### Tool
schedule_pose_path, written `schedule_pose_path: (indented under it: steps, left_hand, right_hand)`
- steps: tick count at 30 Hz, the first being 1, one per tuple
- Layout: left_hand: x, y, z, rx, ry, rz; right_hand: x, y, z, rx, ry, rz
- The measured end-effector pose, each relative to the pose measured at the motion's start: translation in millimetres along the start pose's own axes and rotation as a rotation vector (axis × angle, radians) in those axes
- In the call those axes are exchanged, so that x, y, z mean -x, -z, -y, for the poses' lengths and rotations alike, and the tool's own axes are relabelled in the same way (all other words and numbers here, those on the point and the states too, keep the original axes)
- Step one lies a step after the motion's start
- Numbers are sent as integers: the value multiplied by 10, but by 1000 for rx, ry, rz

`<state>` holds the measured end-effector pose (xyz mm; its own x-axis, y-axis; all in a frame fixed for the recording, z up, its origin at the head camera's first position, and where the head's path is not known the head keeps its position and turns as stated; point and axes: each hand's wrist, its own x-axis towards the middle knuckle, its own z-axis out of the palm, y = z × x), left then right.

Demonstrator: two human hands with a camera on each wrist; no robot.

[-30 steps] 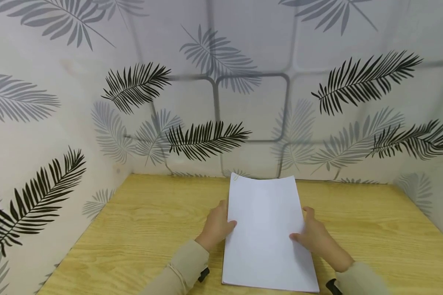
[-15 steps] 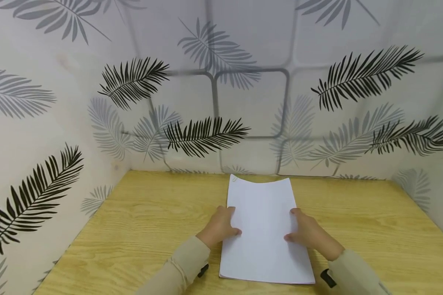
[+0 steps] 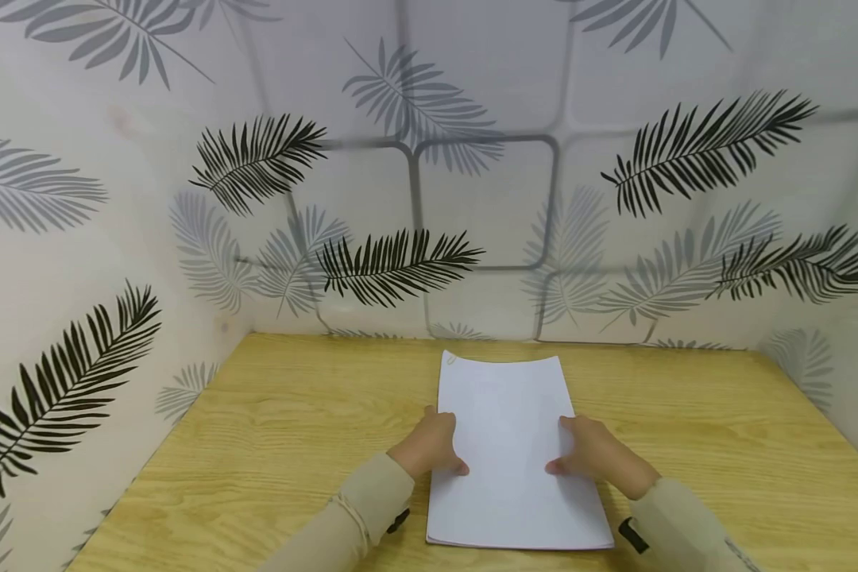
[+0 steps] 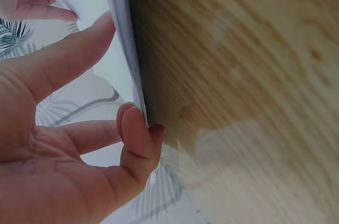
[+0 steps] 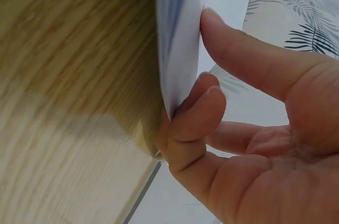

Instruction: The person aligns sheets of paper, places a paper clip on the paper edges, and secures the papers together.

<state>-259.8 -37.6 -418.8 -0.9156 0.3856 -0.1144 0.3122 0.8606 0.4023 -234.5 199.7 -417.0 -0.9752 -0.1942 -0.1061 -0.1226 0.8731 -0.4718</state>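
A stack of white paper [image 3: 508,492] lies lengthwise before me, its far corners bent slightly up. A small yellowish paper clip [image 3: 451,360] sits at its far left corner. My left hand [image 3: 432,445] grips the left long edge, thumb on the top sheet; in the left wrist view its curled fingertips [image 4: 139,128] meet the sheets' edge. On the right long edge my right hand [image 3: 597,454] holds the stack the same way, and the right wrist view shows its bent fingers [image 5: 198,113] against the layered edge of the paper [image 5: 177,49]. The undersides of the sheets are hidden.
The stack is on a wood-grain table [image 3: 293,413]. Behind it rises a pale wall covering [image 3: 486,206] with leaf prints, continuing along both sides. Dark straps [image 3: 633,535] show at the sleeve cuffs.
Both hands have come in closer on the long edges, the right forefinger moving from off the edge onto the paper. The stack's far end has come slightly nearer.
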Motion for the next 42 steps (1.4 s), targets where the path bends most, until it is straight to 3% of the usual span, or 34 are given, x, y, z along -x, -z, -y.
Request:
schedule_pose_path:
  steps: [13,19,27,32,42]
  left_hand:
    - [-107,35,30,50,55,30]
    - [-150,50,36,17,48,31]
    - [-253,19,61,-23,97,61]
    - [-361,-48,121,-111,96,50]
    - [-352,22,-9,-363,84,63]
  right_hand:
    - [-98,-15,5,44,-2,-2]
    - [-141,-36,5,64,-21,1]
    - [-189,-34,33,50,-53,26]
    - [-243,-73,7,63,-31,17]
    - [-360,-92,0,108,-25,17]
